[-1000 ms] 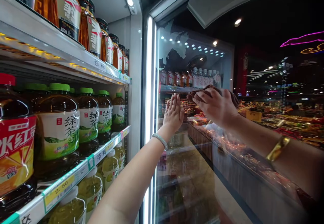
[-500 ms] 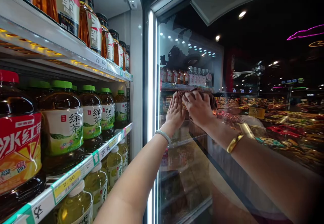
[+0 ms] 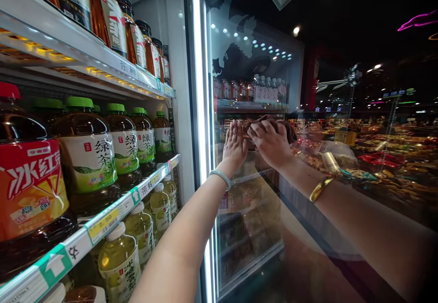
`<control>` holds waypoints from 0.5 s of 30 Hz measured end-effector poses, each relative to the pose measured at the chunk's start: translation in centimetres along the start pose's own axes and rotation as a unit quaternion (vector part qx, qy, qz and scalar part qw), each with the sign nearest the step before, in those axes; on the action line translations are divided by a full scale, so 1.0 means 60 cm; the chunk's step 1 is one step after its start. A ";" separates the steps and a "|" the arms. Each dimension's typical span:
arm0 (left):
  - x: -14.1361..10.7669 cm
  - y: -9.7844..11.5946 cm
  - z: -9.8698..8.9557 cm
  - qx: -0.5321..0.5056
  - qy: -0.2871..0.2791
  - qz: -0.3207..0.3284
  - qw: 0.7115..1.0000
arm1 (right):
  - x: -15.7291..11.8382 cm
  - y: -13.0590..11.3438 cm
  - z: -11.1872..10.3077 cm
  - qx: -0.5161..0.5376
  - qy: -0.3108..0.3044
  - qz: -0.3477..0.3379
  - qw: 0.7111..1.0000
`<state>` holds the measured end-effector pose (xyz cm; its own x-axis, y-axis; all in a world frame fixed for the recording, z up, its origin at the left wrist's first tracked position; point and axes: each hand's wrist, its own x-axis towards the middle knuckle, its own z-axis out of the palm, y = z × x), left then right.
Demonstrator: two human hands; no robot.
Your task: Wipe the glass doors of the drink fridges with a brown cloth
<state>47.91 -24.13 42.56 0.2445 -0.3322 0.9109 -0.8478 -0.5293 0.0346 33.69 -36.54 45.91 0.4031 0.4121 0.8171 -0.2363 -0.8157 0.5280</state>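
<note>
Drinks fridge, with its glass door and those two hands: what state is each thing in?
Glass door: swung open.
Light strip: lit.
Left hand: flat against the glass, fingers together.
Right hand: spread over the cloth, holding it to the glass.
Brown cloth: bunched up.
Red-capped bottle: upright, capped.
Green-capped bottles: upright, capped.
White-capped bottles: upright, capped.
</note>
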 end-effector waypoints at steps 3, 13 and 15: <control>-0.020 0.009 0.008 -0.005 0.006 0.006 1.000 | -0.071 0.015 -0.010 -0.006 -0.008 -0.075 0.997; -0.080 0.090 0.064 0.006 0.040 0.051 0.998 | -0.106 0.014 -0.011 -0.049 0.060 0.060 0.995; -0.081 0.095 0.070 0.003 0.059 0.044 0.997 | -0.143 0.005 -0.009 -0.047 0.069 0.021 0.996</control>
<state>43.85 -28.82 36.63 0.1122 -0.2838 0.9523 -0.8603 -0.5074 -0.0499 29.71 -40.10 39.14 0.2679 0.4350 0.8596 -0.3343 -0.7948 0.5064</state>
